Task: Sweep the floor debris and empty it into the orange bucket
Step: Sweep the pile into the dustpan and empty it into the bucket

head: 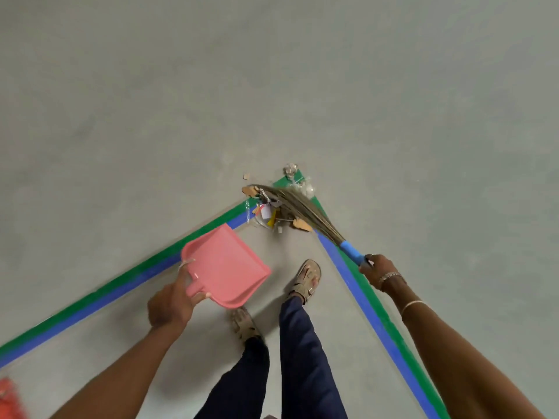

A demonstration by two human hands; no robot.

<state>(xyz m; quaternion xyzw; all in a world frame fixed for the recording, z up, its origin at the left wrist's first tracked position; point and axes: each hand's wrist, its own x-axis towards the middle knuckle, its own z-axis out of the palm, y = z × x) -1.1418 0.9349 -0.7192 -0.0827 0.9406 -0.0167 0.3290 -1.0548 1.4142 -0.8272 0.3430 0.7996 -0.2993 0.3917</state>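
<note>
A pile of debris [273, 211], made of paper scraps, cardboard bits and clear plastic, lies on the grey floor at the corner of the green and blue tape lines. A grass broom [298, 207] with a blue handle lies across the pile. My right hand [378, 270] grips the blue handle at its end. My left hand [174, 300] holds the short handle of a pink dustpan [225, 264], which hangs above the floor, near my side of the pile. An orange bucket [10, 399] shows only as a blurred edge at the bottom left corner.
Green and blue tape lines [121, 290] run from the corner towards the lower left and lower right. My two sandalled feet [307, 281] and dark trouser legs stand inside the taped corner. Bare grey concrete floor [272, 86] stretches beyond the tape.
</note>
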